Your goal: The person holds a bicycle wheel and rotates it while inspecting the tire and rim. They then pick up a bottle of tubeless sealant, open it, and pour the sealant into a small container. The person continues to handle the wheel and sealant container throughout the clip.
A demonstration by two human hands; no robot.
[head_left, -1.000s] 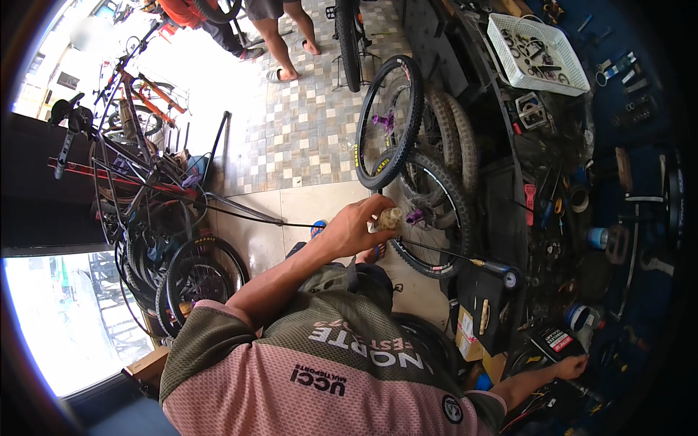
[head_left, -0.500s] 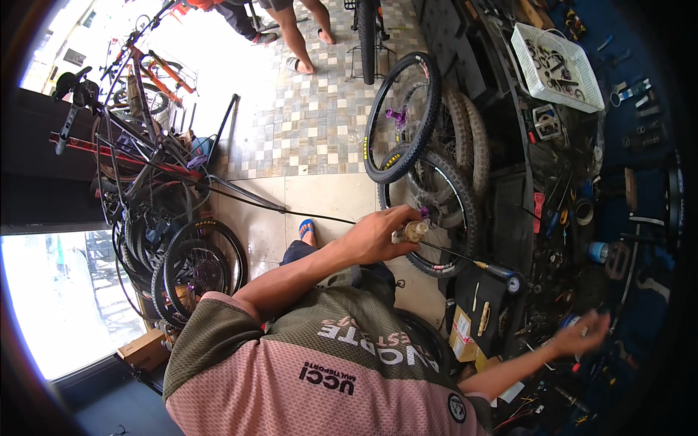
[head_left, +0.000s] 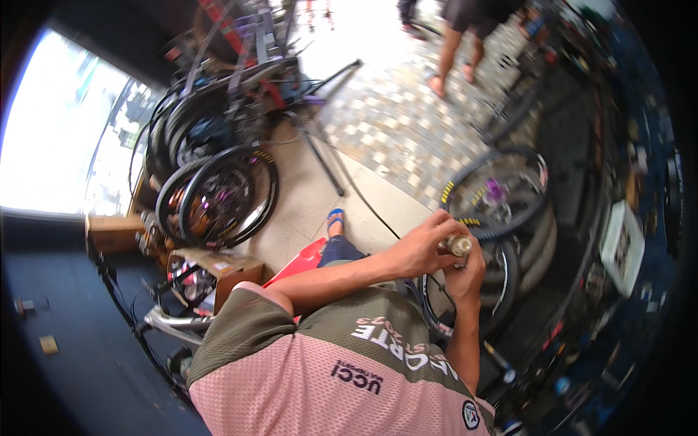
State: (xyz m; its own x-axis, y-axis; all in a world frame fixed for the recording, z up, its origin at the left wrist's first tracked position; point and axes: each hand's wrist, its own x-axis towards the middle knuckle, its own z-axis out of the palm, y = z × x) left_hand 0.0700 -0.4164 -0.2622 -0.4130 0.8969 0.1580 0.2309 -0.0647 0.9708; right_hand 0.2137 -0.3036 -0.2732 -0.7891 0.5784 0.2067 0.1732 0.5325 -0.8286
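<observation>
My left hand (head_left: 429,243) is closed around a small clear bottle (head_left: 459,245) with a yellowish tint, held in front of my chest. My right hand (head_left: 467,275) has come up against the bottle from the other side, its fingers bent around the lower part. Fingers of both hands cover much of the bottle, so I cannot make out its cap or whether something else sits in the right hand. Beyond my hands, a bicycle wheel (head_left: 497,190) with a purple hub leans among other wheels.
At the left, more wheels (head_left: 229,196) lean together below a bicycle frame. An open cardboard box (head_left: 243,270) and a red object (head_left: 297,263) are near my left arm. A dark cable (head_left: 369,206) runs toward my hands. A white basket (head_left: 622,247) stands at the right; another person's legs (head_left: 448,54) are far off.
My right hand has moved from the tool-covered bench on the right to the bottle in my left hand. The view has turned leftward, bringing in the cardboard box and red object.
</observation>
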